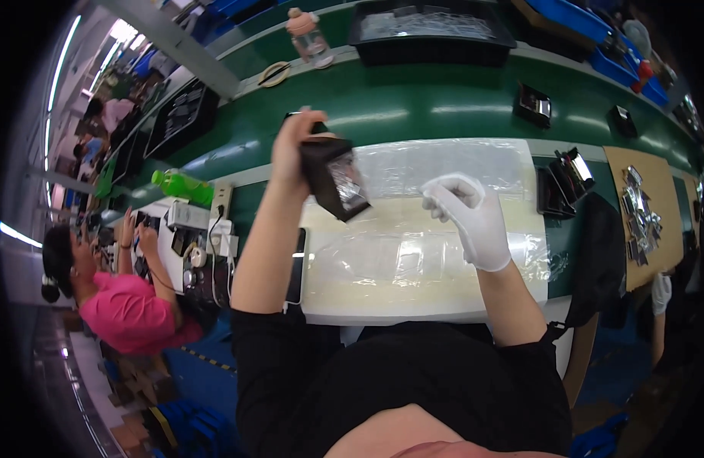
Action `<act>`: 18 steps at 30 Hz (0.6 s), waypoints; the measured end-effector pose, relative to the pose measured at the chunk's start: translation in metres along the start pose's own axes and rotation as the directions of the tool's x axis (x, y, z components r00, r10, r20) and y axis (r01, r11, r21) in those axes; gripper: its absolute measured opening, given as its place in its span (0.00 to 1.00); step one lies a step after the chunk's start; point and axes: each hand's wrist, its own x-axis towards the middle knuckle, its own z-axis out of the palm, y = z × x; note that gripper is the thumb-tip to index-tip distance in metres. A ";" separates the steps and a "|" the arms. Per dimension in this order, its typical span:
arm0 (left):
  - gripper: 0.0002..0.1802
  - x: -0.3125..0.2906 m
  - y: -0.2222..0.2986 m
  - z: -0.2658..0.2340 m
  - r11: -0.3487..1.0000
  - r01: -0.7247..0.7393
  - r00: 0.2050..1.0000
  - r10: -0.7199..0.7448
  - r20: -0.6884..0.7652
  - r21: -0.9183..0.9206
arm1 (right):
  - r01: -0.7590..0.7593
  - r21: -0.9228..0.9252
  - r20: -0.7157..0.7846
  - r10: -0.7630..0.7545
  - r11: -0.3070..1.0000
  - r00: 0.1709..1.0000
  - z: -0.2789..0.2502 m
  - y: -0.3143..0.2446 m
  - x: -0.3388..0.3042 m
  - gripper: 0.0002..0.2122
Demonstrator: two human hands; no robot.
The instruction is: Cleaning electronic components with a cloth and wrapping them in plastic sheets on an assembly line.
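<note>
My bare left hand (291,156) is closed round a black box-shaped housing (320,174), held tilted above the left part of the work mat. A shiny silvery face of the housing is turned toward the right. My right hand (474,221), in a white glove, hovers over the right half of the mat, apart from the housing. Its thumb and fingers are curled together in a pinch; anything between the tips is too small or hidden to make out. Beneath both hands lies the pale mat (428,294), covered with clear plastic film (466,164).
Right of the mat sit black housings (562,183); small metal parts (638,221) lie on cardboard (615,164). A black tray (436,53) of clear pieces and a bottle (310,42) stand at the back. Left are a green bottle (184,185), chargers with cables (222,237) and a co-worker (134,309).
</note>
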 end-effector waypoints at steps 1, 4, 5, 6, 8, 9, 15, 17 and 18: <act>0.18 -0.016 0.000 0.016 0.993 0.114 0.984 -0.113 0.138 -0.002 | -0.019 0.003 0.025 0.019 1.000 1.000 0.001 0.001 -0.004 0.05; 0.17 -0.033 -0.006 0.032 0.975 0.215 0.946 -0.194 0.262 -0.056 | -0.054 0.007 0.068 0.054 0.998 0.996 0.003 0.000 -0.010 0.05; 0.17 -0.036 -0.008 0.035 0.969 0.239 0.938 -0.214 0.273 -0.062 | -0.047 -0.014 0.094 0.048 0.999 0.994 0.003 -0.002 -0.011 0.05; 0.17 -0.038 -0.009 0.038 0.962 0.263 0.929 -0.234 0.286 -0.067 | -0.039 -0.035 0.119 0.043 0.999 0.992 0.003 -0.003 -0.011 0.04; 0.16 -0.044 -0.011 0.042 0.947 0.313 0.909 -0.275 0.313 -0.077 | -0.022 -0.077 0.167 0.035 0.997 0.985 0.002 -0.005 -0.013 0.04; 0.16 -0.046 -0.012 0.045 0.946 0.315 0.908 -0.277 0.315 -0.076 | -0.022 -0.078 0.164 0.035 0.997 0.986 0.000 -0.005 -0.013 0.04; 0.15 -0.052 -0.018 0.056 0.974 0.224 0.959 -0.223 0.174 0.015 | -0.046 -0.073 0.144 0.056 0.996 0.988 -0.008 -0.003 -0.013 0.04; 0.14 -0.052 -0.022 0.055 0.980 0.200 0.960 -0.196 0.198 -0.001 | -0.067 -0.065 0.134 0.075 0.996 0.988 -0.009 -0.001 -0.013 0.03; 0.14 -0.052 -0.024 0.055 0.982 0.188 0.961 -0.182 0.209 -0.009 | -0.078 -0.061 0.129 0.085 0.995 0.988 -0.010 0.000 -0.014 0.03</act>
